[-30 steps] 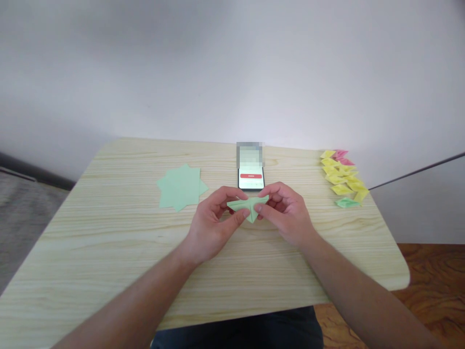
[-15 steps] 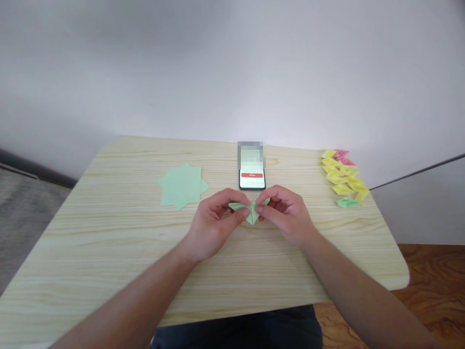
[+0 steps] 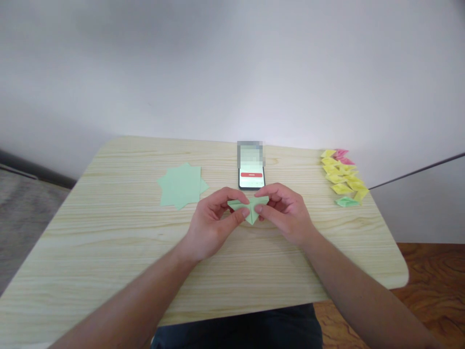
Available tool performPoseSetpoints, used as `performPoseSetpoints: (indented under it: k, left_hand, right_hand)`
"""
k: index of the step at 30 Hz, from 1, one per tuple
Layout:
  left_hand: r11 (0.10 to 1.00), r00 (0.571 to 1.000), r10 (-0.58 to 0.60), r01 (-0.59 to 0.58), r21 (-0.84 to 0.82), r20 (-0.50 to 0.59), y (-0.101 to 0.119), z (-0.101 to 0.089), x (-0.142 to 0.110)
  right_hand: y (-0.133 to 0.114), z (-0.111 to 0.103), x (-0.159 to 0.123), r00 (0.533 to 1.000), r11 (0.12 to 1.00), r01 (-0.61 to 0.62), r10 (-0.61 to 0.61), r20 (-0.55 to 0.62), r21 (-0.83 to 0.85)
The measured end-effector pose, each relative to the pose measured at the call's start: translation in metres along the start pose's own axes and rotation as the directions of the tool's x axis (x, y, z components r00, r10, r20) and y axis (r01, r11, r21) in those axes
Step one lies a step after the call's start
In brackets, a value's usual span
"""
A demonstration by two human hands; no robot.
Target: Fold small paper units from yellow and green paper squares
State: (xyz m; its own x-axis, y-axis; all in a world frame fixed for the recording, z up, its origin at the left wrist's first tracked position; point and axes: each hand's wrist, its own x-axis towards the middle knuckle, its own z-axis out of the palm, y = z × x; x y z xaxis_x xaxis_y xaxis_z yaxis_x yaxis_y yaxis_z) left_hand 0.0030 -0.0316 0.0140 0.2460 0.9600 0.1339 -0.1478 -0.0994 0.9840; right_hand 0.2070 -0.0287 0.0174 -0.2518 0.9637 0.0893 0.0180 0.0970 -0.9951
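Note:
A folded piece of green paper point(image 3: 252, 216) is held between both hands just in front of the phone. It has a wide top edge, a point facing down and a crease along its middle. My left hand point(image 3: 215, 220) pinches its left part, thumb on the near face and index finger at the top edge. On the other side my right hand point(image 3: 285, 213) grips the right part the same way. Fingers behind the paper are mostly hidden.
A phone point(image 3: 252, 181) with a lit, partly blurred screen lies at the table's back. Left of it are overlapping green paper sheets point(image 3: 180, 186). Several folded yellow paper pieces point(image 3: 340, 188), pink ones point(image 3: 341, 154) and a green one point(image 3: 347, 201) sit at the right edge of the wooden table point(image 3: 119, 232).
The green paper's right upper flap shows broader and flatter between my fingers. Both hands keep nearly the same place and grip.

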Motion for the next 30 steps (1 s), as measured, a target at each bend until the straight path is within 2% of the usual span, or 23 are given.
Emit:
performPoseSetpoints:
  k: [8,12,17,20,23,30]
  left_hand:
    - [0.999,0.999,0.001,0.001,0.045,-0.034,-0.0022,0.0006,-0.0021]
    - [1.0,0.998,-0.012,0.014,0.023,-0.06,-0.0004,0.0014,-0.0007]
    - [0.997,0.993,-0.004,-0.005,-0.079,-0.118,0.0039,0.0038,0.0041]
    - [0.998,0.991,0.02,-0.029,-0.064,-0.131,0.0047,0.0043,0.006]
    - [0.999,0.988,0.036,-0.039,-0.016,-0.148,0.004,0.0039,0.0054]
    - [1.0,0.997,-0.016,0.017,0.015,-0.072,0.0002,0.0018,-0.0007]
  right_hand:
    - [0.0013,0.0006,0.0004,0.998,0.999,-0.035,0.034,-0.05,-0.033]
    - [0.0013,0.0012,0.001,0.998,0.999,-0.039,0.04,-0.048,0.034]
    - [-0.0013,0.0033,-0.0015,0.999,0.998,-0.04,0.039,0.032,0.043]
    - [-0.0032,0.0052,-0.0042,0.993,0.999,-0.041,0.042,0.114,-0.008]
    - [-0.0034,0.0067,-0.0057,0.99,0.999,-0.036,0.039,0.133,-0.03]
    - [-0.002,0.0071,-0.0042,0.996,0.999,-0.042,0.04,0.085,0.025]
